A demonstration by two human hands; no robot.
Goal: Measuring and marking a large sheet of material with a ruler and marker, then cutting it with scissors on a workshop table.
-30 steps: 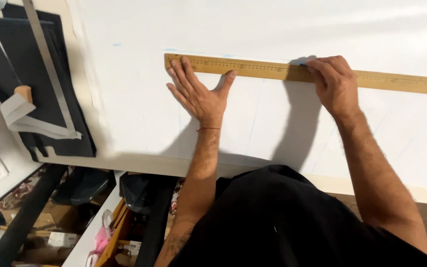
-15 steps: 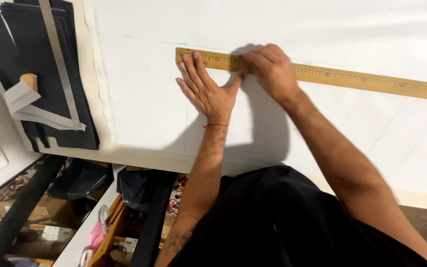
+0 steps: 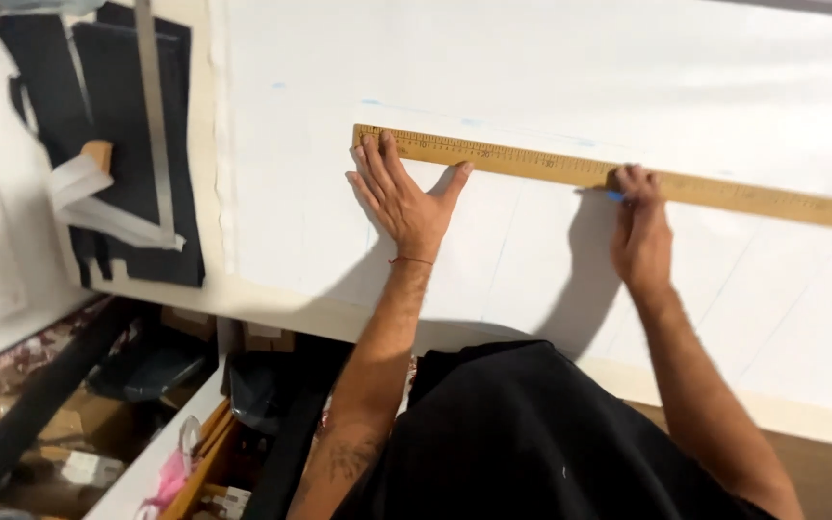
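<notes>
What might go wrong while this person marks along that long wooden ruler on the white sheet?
The left hand presses only the near end of the wooden ruler, so the far end could swing and skew the line. The right hand holds a blue marking tool at the ruler's edge; it might wander off that edge. The white sheet could also shift or wrinkle under the pressing palm.

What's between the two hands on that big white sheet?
In the head view, only bare white sheet and a stretch of the long wooden ruler lie between the left hand and the right hand, which holds a blue marker.
</notes>
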